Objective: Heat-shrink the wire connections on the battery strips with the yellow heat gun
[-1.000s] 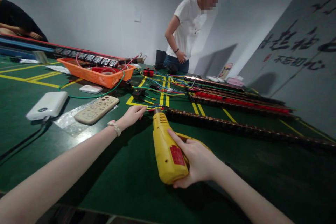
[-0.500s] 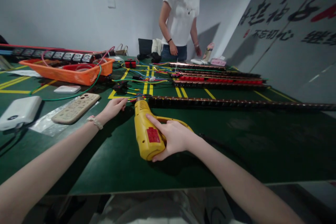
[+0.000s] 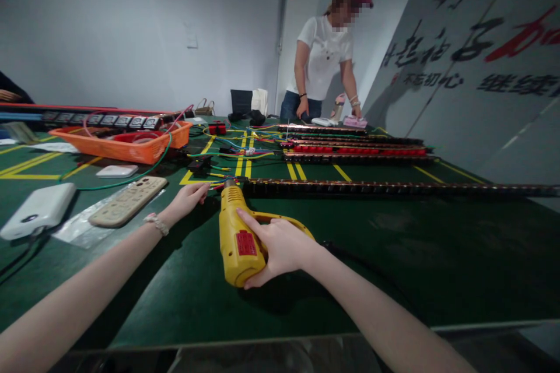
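Note:
My right hand (image 3: pixel 284 245) is wrapped round a yellow heat gun (image 3: pixel 234 239), which has a red label on its body. The gun's nozzle points away from me, at a bundle of thin coloured wires (image 3: pixel 219 185). These wires come out of the near end of a long dark strip (image 3: pixel 350 188) lying across the table. My left hand (image 3: pixel 189 199) is closed at the wires' left ends, its fingertips pinched together; the exact grip is partly hidden. A black connector (image 3: pixel 200 164) lies just beyond my left hand.
An orange tray (image 3: pixel 118 148) with wires stands at the back left. A phone in a beige case (image 3: pixel 129 201), a white power bank (image 3: pixel 39 210) and a flat white box (image 3: pixel 117 171) lie left. More strips (image 3: pixel 354 148) lie farther back, where a person in a cap (image 3: pixel 326 58) stands.
My view has tilted up, so the table sits lower in the picture. Both hands keep their holds. The person opposite now leans and reaches to a pink item on the table.

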`<state>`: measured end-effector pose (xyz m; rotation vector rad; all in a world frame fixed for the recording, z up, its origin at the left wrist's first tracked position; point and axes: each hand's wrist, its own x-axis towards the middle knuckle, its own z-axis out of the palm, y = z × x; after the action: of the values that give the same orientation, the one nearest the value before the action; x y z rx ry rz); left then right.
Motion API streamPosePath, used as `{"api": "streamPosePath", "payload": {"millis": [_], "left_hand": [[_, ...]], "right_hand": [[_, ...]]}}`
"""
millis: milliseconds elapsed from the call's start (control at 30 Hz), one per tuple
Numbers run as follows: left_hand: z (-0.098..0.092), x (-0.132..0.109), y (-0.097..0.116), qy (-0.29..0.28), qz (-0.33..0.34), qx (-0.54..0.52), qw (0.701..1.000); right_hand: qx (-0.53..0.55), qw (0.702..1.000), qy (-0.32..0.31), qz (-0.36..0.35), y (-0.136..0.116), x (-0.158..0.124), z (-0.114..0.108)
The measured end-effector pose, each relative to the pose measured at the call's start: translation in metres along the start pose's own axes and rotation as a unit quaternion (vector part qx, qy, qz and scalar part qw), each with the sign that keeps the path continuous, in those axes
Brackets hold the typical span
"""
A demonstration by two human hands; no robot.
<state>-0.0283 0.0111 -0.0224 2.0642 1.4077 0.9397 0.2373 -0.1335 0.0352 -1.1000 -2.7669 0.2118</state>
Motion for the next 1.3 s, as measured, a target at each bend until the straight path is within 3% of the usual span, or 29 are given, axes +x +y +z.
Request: {"api": "streamPosePath", "payload": {"millis": [433,767,1300], "left_hand": [[0.003,0.001,0.001,0.015,0.006,-0.005,1.000],[0.003,0.002,0.000,0.015,-0.020,-0.059,0.998],[0.004,0.003,-0.003,0.006,-0.006,-0.011,1.000]], "right_hand": [[0.003,0.999,-0.031,0.012,-0.006,0.007,-0.001],[0.021,0.999,-0.022,-0.022,-0.014,0.020,0.006],[0.060,0.997,-0.058,0.002,-0.006,0.017,0.000]]}}
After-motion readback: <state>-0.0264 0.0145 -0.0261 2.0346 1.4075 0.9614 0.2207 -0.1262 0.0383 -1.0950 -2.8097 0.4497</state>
